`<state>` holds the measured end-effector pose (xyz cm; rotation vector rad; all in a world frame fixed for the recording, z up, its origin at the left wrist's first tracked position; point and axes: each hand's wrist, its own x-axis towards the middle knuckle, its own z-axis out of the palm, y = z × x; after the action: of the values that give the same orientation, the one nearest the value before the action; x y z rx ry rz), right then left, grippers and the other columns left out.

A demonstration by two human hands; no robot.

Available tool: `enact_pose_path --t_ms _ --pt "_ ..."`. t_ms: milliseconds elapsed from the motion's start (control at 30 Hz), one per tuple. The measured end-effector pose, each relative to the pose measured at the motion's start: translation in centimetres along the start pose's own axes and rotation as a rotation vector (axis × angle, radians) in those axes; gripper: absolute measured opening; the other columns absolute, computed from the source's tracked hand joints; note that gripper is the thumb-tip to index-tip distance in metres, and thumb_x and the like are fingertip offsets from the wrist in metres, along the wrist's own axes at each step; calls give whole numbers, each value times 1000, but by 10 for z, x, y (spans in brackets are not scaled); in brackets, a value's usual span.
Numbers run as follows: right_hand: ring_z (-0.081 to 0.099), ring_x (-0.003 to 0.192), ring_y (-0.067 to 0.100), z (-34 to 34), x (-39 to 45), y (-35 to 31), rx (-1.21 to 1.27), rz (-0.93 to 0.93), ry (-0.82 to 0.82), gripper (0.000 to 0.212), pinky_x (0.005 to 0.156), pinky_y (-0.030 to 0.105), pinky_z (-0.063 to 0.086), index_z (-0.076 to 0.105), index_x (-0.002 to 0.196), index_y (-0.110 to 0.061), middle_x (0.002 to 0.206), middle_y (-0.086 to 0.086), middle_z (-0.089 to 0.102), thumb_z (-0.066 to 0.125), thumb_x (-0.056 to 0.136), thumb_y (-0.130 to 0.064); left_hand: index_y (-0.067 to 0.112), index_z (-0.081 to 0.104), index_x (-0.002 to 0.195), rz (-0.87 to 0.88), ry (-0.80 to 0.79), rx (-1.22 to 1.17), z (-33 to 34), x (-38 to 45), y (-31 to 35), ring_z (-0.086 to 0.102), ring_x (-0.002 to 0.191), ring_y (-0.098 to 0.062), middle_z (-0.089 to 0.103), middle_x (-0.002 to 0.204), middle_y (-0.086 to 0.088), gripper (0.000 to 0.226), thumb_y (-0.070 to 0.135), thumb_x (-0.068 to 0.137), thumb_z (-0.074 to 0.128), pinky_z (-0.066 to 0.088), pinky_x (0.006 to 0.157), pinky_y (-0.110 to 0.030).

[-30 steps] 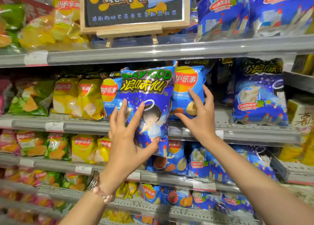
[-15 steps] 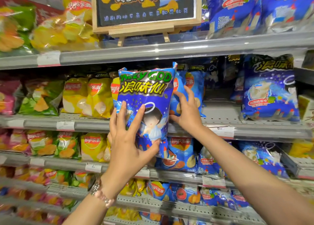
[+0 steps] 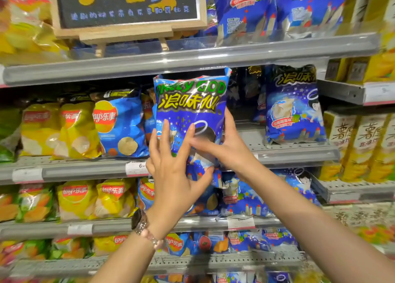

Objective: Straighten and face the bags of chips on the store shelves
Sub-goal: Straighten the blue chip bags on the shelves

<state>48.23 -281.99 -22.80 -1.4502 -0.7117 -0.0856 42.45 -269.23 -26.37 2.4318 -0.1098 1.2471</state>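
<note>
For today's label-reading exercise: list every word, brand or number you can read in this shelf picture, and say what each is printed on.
"浪味仙", under partly hidden English ending "GOD": held blue bag
"Lay's乐事": blue Lay's bag
"乐事": yellow bag
"6", smaller digits blurred: price tag
"我的挚爱": chalkboard sign; its lower line is too blurred
"薯愿": yellow boxes
Other price tags: unreadable
</note>
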Motion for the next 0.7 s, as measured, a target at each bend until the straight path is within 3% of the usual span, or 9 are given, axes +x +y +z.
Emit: enact_pose_path --t_ms 100,233,333,400,467,500,567,700 --pt "60 106 -1 -26 3 1 -73 17 129 90 96 27 50 30 138 -25 118 -12 60 83 68 -6 40 29 144 43 -42 -74 16 6 11 12 143 -35 12 159 -8 86 63 66 59 18 109 -46" --pt "62 106 17 -71 5 5 -131 54 237 92 98 42 48 29 142 -17 118 6 62 79 68 4 33 28 145 100 -22 -271 26 14 21 17 144 -22 16 157 -8 89 62 68 64 4 115 -20" --pt "62 108 21 -97 3 9 -158 119 235 102 98 44 48 29 142 -16 120 8 63 84 57 -2 24 28 145 -34 1 -440 37 19 26 28 138 -15 28 146 -3 91 58 69 66 19 112 -15" --pt "66 100 18 -110 0 11 -149 145 228 88 93 42 52 37 134 -17 111 5 67 82 61 1 17 28 143 -190 -75 -531 43 26 33 41 123 -3 38 130 5 94 49 69 76 31 102 -12" --pt "68 80 7 -119 -3 13 -105 154 232 67 80 32 56 42 126 -16 100 0 68 75 72 4 14 33 136 -306 -192 -641 51 32 40 53 91 16 48 109 8 84 22 70 84 42 82 -7" --pt "67 74 2 -124 -3 14 -93 148 240 61 76 27 55 43 126 -14 98 0 67 72 75 4 17 39 128 -326 -240 -708 56 35 42 56 76 19 51 102 9 77 13 68 85 44 73 -5" --pt "65 75 -2 -130 1 15 -105 93 260 59 75 19 54 44 126 -8 102 1 65 71 76 5 23 45 111 -274 -287 -777 64 43 44 59 73 17 58 99 12 69 11 58 87 45 70 -6" --pt "61 99 9 -144 23 17 -280 -16 261 54 89 22 47 48 124 -12 115 4 62 76 79 -15 16 45 117 -187 -263 -795 80 70 43 59 75 17 58 101 13 70 -7 63 83 45 72 -5"
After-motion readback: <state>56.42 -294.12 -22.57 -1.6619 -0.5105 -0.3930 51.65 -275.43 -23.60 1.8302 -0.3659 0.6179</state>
